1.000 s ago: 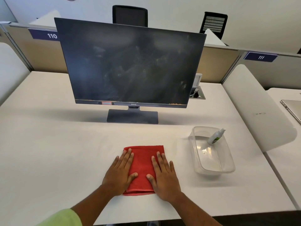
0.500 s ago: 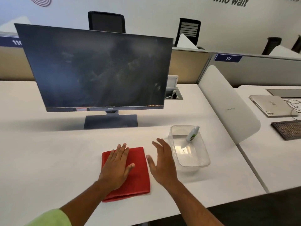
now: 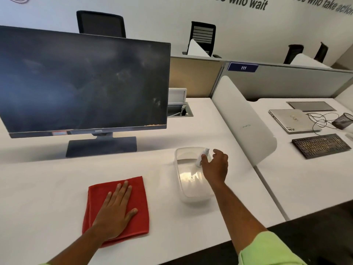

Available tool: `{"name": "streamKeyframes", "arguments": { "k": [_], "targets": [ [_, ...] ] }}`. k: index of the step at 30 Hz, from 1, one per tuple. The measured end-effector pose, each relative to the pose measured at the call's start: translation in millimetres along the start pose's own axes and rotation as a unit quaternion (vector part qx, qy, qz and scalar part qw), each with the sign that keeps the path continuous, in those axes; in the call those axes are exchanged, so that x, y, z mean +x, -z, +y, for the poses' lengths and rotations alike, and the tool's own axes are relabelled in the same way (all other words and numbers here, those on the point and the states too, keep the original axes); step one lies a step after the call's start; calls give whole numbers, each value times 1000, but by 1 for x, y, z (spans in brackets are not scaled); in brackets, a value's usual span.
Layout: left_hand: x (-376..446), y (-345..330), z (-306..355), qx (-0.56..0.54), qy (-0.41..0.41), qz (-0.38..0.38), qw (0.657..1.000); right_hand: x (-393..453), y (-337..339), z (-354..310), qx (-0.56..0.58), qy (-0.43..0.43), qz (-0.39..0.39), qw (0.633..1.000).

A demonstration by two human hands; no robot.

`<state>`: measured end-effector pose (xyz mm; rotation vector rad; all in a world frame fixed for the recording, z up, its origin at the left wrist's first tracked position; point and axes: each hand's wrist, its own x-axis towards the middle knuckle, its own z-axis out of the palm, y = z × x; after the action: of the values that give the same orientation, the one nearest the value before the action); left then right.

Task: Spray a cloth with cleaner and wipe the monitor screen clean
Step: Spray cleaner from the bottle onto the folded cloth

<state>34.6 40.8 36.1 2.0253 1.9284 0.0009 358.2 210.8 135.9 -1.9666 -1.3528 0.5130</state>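
A dark monitor with a dusty, smeared screen stands on the white desk at the back left. A folded red cloth lies flat near the front edge, and my left hand rests palm-down on it with fingers spread. To the right sits a clear plastic container. A small white spray bottle leans against its far end. My right hand reaches into the container, fingers apart, thumb at the bottle and not closed around it.
A white curved divider bounds the desk on the right. Beyond it lie a closed laptop, a keyboard and loose cables. A cable port opens behind the monitor. Office chairs stand past the partition.
My right hand left the cloth and moved right and forward into the container, up to the spray bottle. The left hand stays flat on the cloth. My view has turned right.
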Motion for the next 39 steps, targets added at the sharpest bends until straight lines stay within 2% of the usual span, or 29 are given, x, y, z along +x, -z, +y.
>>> {"name": "streamKeyframes", "arguments": {
  "k": [3,11,23,27,31,34,36,39],
  "targets": [
    [1,-3,-1,-3,-1,3,1000,14,-2,1,-18,15,-15,1000],
    [0,-4,-1,-7,4,10,1000,27,-7,-4,-19,52,11,998],
    [4,22,13,-73,41,-4,996,-29,15,-52,119,174,6,977],
    [7,55,36,-164,63,62,982,-67,13,-78,192,184,-48,963],
    [4,92,52,-327,59,149,931,-109,4,-102,302,115,-134,937],
    [-4,115,56,-385,35,134,912,-131,-8,-110,364,74,-208,905],
    [-13,124,54,-397,16,108,911,-143,-15,-114,399,45,-248,882],
    [-31,125,45,-388,2,96,917,-159,-23,-119,406,28,-286,867]
  ]
}}
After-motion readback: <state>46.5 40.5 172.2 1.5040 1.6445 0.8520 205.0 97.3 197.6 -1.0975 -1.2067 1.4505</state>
